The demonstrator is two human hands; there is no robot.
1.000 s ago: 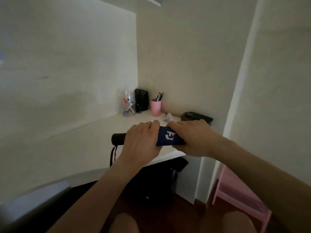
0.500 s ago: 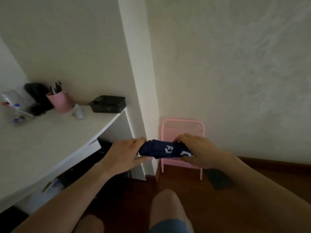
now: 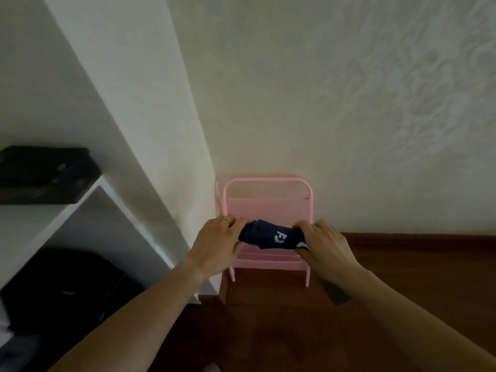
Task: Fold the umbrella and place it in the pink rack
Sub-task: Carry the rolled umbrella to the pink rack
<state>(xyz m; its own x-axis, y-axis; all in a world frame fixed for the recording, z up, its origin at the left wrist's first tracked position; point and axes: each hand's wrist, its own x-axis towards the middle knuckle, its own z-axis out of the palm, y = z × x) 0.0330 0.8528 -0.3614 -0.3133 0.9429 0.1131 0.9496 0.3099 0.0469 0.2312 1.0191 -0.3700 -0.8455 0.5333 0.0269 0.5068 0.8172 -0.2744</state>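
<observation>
The folded umbrella (image 3: 271, 235) is a short navy bundle with a white logo, held level between both hands. My left hand (image 3: 218, 240), with a gold ring, grips its left end and hides the handle. My right hand (image 3: 325, 243) grips its right end. The umbrella hangs just in front of the pink rack (image 3: 268, 193), a low pink metal frame with a mesh back that stands on the floor against the wall. The rack's lower shelf shows under my hands.
A white desk (image 3: 35, 218) juts in from the left, its side panel close to the rack. A black box (image 3: 45, 174) sits on the desk edge. A black bag (image 3: 67, 288) lies under the desk. Dark wooden floor (image 3: 402, 267) spreads right of the rack.
My view has swung right, from the desk to the wall. Both hands carried the umbrella from above the desk to just in front of the pink rack, which now looks closer.
</observation>
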